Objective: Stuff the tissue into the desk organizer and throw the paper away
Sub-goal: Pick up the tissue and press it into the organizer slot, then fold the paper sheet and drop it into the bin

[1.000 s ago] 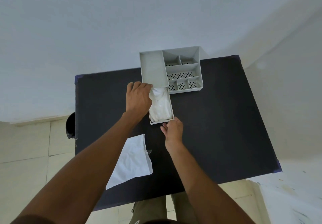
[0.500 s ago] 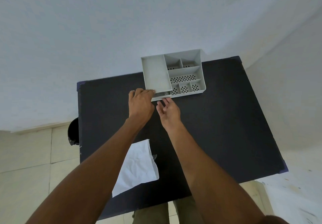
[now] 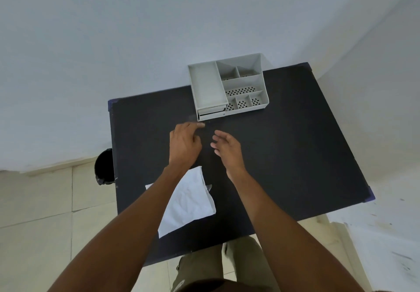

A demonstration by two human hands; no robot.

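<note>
A grey desk organizer stands at the far edge of the black table, with its front drawer pushed in. The tissue is hidden inside it. A white sheet of paper lies crumpled flat near the table's front left, partly under my left forearm. My left hand hovers just in front of the drawer, fingers apart and holding nothing. Beside it, my right hand is also open and holds nothing. Both hands are a short way off the organizer.
A black bin stands on the tiled floor against the table's left side. White walls close in behind and to the right. My legs show under the table's front edge.
The drawer with the tissue was pushed shut into the organizer. Both hands have since drawn back from it toward me and opened.
</note>
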